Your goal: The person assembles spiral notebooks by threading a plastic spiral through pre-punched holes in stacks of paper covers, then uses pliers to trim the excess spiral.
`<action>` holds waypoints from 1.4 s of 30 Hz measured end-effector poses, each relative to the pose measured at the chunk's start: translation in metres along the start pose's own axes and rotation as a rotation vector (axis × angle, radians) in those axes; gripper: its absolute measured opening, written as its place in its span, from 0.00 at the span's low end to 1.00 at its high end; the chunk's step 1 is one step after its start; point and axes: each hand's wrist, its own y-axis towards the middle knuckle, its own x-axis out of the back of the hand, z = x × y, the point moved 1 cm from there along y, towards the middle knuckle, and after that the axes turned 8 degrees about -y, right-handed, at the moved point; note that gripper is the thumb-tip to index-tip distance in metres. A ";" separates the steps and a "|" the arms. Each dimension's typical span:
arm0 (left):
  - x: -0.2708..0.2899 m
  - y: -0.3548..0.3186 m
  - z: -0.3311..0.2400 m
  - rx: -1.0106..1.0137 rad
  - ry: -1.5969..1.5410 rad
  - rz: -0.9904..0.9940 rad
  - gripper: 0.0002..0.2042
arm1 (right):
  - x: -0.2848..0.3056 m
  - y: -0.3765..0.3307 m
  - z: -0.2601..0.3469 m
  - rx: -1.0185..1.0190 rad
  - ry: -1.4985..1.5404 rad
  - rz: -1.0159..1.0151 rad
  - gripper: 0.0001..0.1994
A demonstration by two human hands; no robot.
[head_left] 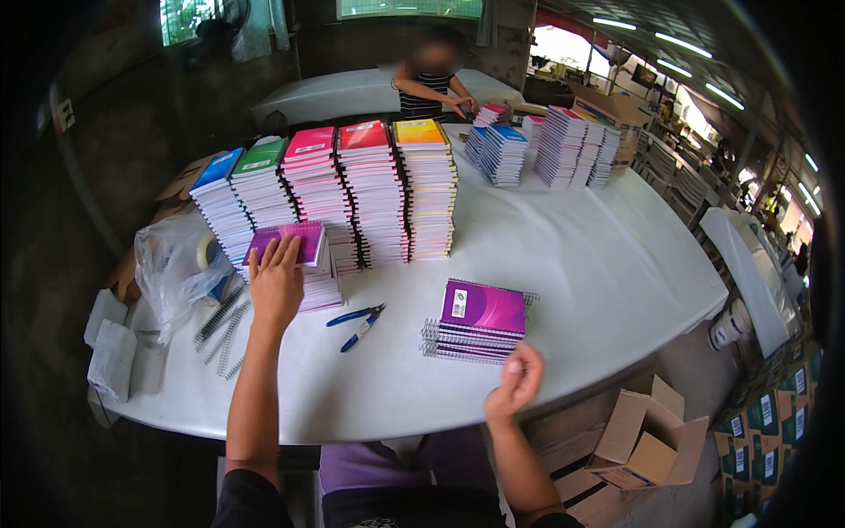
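Head view: under your left hand [278, 286] stood a stack of purple notebooks [321, 277], while a smaller purple pile [482, 319], coils [429, 339] jutting out, seemed unfinished.
Your left hand lay spread flat on top, gripping nothing visible; your right hand [515, 385] curled beside the pile, its grip impossible to tell. Blue pliers [373, 315] lay between them on the desk [598, 264], with five taller notebook stacks [377, 202] beyond.

The person's bare left hand [280, 277] partly hides the top purple spiral-bound paper notebook [308, 239], whose white-paged pile [323, 290] blocks the lower part of the green-topped notebook stack [264, 189] behind. A co-worker's head [438, 56] is blurred, and the dark fisheye rim cuts off green-and-brown cardboard cartons [751, 433].
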 end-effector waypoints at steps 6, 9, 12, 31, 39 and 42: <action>0.027 -0.082 -0.082 -0.349 -0.132 0.147 0.19 | -0.063 -0.020 0.045 -1.261 0.943 0.573 0.19; 0.030 -0.137 -0.123 -0.393 -0.345 0.334 0.20 | -0.075 -0.053 0.013 -1.144 0.726 0.663 0.13; 0.035 -0.158 -0.087 0.080 -0.784 0.174 0.33 | -0.079 -0.036 0.013 -0.615 0.534 1.026 0.15; -0.050 -0.145 0.135 0.123 -0.068 0.401 0.11 | -0.064 -0.035 0.015 -0.390 0.383 1.014 0.15; 0.009 -0.113 0.010 0.583 -0.947 0.584 0.11 | -0.058 -0.039 -0.002 -0.354 0.372 1.113 0.15; 0.041 -0.118 -0.003 0.618 -1.020 0.540 0.12 | -0.080 -0.054 -0.001 -0.389 0.477 1.100 0.14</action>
